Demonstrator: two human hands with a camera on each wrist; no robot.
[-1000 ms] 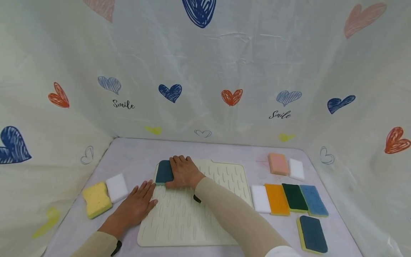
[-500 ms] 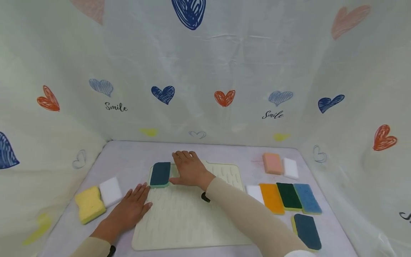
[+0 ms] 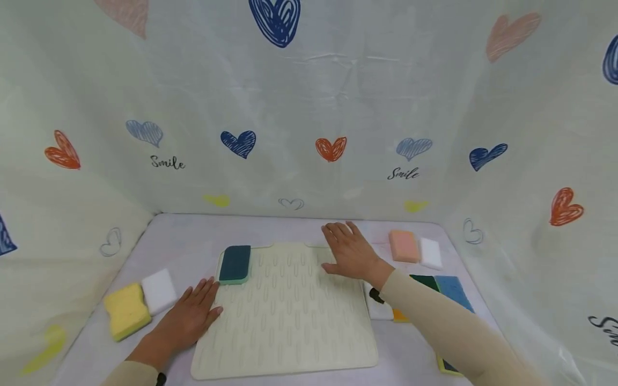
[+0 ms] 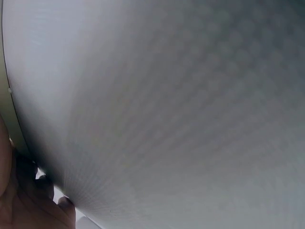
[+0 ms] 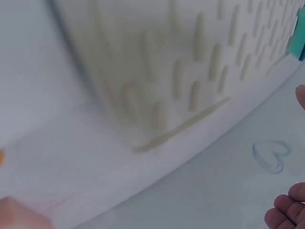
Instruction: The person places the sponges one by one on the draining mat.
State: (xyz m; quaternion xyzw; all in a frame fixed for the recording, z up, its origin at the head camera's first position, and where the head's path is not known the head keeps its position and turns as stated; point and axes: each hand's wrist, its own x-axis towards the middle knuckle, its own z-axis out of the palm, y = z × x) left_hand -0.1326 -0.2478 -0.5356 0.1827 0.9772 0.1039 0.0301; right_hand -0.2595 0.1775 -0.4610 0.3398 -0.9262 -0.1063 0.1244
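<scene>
A dark blue sponge with a green underside lies on the far left corner of the cream ribbed mat. My left hand rests with straight fingers along the mat's left edge, fingertips close to the sponge's near corner. Over the mat's far right corner is my right hand, fingers extended, holding nothing. In the right wrist view, its fingers show at the lower right, and the sponge's green side shows at the upper right. The left wrist view is mostly a blurred pale surface, with part of the left hand at lower left.
On the left lie a yellow sponge and a white one. A pink sponge and a white block sit at far right. My right sleeve partly covers white, orange, green and blue sponges. Printed curtains enclose the table.
My right hand has let go of the dark blue sponge, leaving it on the mat's corner, and moved right across the mat. The left hand stays by the mat. The view has shifted slightly.
</scene>
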